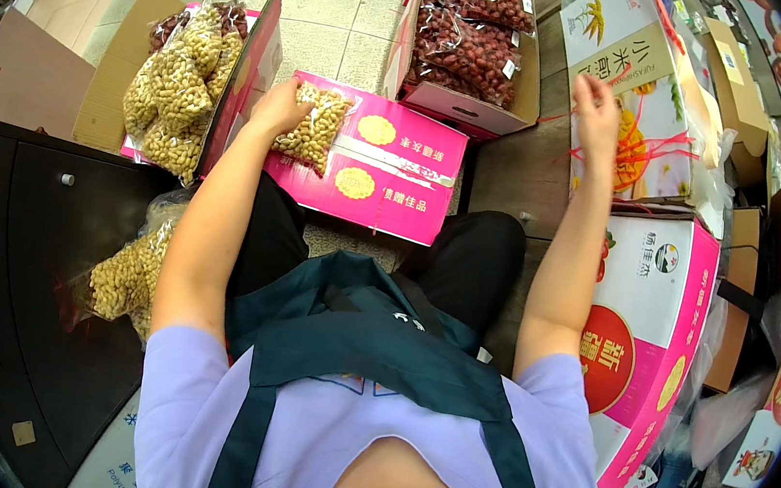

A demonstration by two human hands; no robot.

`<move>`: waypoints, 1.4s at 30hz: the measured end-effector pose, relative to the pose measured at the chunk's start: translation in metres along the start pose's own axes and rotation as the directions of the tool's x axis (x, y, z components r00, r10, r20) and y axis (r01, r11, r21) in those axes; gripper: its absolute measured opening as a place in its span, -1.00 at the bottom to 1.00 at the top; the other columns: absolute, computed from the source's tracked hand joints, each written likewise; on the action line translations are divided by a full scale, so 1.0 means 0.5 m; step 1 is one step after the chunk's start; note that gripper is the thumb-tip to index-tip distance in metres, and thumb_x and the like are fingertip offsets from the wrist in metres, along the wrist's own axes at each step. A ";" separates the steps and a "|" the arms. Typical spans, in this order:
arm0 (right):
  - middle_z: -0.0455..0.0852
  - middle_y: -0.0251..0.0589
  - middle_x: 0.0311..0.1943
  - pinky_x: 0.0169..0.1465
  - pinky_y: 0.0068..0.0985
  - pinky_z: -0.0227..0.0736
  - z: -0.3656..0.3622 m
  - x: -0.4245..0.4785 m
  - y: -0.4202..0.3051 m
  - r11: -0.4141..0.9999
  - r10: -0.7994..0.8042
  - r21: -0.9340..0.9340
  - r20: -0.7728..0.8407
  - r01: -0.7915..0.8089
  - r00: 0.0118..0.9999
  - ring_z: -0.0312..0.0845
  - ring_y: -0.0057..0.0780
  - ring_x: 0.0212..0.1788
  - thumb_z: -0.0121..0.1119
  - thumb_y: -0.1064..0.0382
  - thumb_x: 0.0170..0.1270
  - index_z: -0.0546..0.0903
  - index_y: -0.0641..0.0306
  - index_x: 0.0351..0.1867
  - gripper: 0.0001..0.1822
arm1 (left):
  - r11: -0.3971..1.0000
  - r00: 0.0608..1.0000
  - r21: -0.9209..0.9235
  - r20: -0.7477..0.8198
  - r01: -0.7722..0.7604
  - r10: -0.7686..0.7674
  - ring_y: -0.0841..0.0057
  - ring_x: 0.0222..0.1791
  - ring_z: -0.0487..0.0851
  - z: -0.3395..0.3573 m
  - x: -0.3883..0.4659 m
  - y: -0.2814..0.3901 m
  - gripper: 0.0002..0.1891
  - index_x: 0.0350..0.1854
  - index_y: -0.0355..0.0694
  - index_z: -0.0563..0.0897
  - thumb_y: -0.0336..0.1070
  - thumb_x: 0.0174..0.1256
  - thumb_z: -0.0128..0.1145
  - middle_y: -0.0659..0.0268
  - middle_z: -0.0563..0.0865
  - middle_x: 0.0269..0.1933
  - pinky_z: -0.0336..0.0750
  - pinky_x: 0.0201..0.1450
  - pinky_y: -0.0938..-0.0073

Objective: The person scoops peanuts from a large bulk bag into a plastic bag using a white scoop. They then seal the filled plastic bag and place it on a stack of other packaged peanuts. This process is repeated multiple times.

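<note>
A clear plastic bag of peanuts in their shells (316,126) lies on the pink cardboard box (395,208) before my knees. My left hand (281,108) grips its left side, with the thumb over the plastic. Off to the right, my right hand (596,116) is over a white printed carton (607,29), close to a bunch of red plastic ties (655,146). Its fingers are bent, and whether a tie is between them cannot be made out.
To the left, an open carton (114,64) holds peanut bags (179,90) and some red dates. Bags of red dates (470,42) fill another carton ahead. More peanuts (127,277) rest by the black cabinet (71,227). A pink-and-white box (650,276) stands at my right.
</note>
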State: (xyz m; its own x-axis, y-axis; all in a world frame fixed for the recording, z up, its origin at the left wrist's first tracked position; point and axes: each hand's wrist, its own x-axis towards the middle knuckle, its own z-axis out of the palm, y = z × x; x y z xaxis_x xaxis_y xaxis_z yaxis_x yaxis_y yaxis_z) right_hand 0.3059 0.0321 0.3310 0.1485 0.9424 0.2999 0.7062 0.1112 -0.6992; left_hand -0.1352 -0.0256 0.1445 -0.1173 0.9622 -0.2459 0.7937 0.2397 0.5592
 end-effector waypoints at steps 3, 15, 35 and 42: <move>0.66 0.07 0.10 0.22 -0.26 0.40 -0.128 0.070 -0.013 0.818 -0.056 -0.575 -0.138 -0.034 0.989 0.57 -0.10 0.17 0.08 -0.35 0.26 0.56 0.34 0.17 -0.24 | 0.911 0.931 -0.312 -0.327 -0.268 0.162 0.30 -0.08 0.75 -0.032 -0.038 0.035 -0.67 0.04 -0.22 0.67 -0.17 0.31 0.21 0.15 0.76 -0.04 0.59 0.01 0.35; 0.77 -0.06 -0.12 0.12 -0.15 0.46 -0.192 0.173 -0.177 0.410 -0.646 -0.909 -0.227 0.080 0.729 0.66 -0.04 -0.02 0.06 -0.38 0.21 0.73 0.15 -0.01 -0.34 | 0.663 0.561 -0.603 -0.764 -0.444 -0.319 0.68 -0.34 0.63 -0.081 -0.475 -0.198 -0.89 -0.13 -0.26 0.61 -0.48 0.44 0.02 0.37 0.67 -0.23 0.50 -0.20 0.65; 0.71 -0.27 -0.35 -0.13 -0.63 0.45 0.210 -0.294 -0.300 0.787 -0.616 0.432 0.525 0.440 0.587 0.58 -0.60 -0.25 0.09 0.34 0.47 0.65 0.51 -0.27 -0.77 | 0.770 0.084 -0.608 -0.772 0.196 -0.631 0.31 0.15 0.54 -0.044 -0.798 -0.562 -0.54 0.12 -0.28 0.54 -0.20 0.25 0.37 0.17 0.59 0.12 0.46 0.14 0.33; 0.70 -0.24 -0.38 -0.15 -0.63 0.45 0.204 -0.343 -0.280 0.817 -0.551 0.499 0.529 0.289 0.645 0.58 -0.59 -0.29 0.08 0.36 0.47 0.65 0.51 -0.29 -0.77 | 0.889 -0.035 -0.426 -0.904 0.171 -0.426 0.30 -0.07 0.67 -0.039 -0.760 -0.581 -0.79 -0.11 -0.31 0.57 -0.29 0.36 0.21 0.16 0.71 -0.06 0.52 0.01 0.35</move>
State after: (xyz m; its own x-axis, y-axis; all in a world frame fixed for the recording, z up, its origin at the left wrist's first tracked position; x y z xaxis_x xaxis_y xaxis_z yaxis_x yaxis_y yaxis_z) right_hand 0.1109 -0.1130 0.3113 -0.6597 0.7137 0.2356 0.2742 0.5204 -0.8087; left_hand -0.3327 -0.4583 0.0908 -0.8738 -0.0190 0.4859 0.4309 0.4327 0.7919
